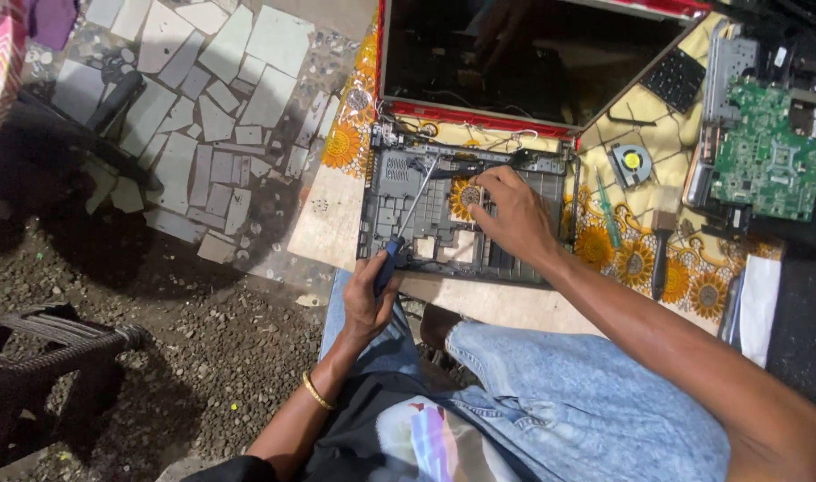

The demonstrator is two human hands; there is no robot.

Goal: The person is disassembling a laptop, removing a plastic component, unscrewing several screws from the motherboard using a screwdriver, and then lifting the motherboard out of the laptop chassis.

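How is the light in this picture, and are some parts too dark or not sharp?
Head view: light falls unevenly; the laptop base frame, left hand with screwdriver and right hand are well lit and fairly sharp. The laptop screen is dark with faint reflections. The gravel ground and wicker chair at left lie in deep shadow, and edges look slightly soft.

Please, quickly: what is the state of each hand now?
Left hand: closed, holding a blue-handled screwdriver.
Right hand: fingers bent, resting on the grey laptop chassis, holding nothing visible.

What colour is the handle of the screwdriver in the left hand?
Blue with black, on the long steel-shafted screwdriver gripped by the left hand; head view shows it best.
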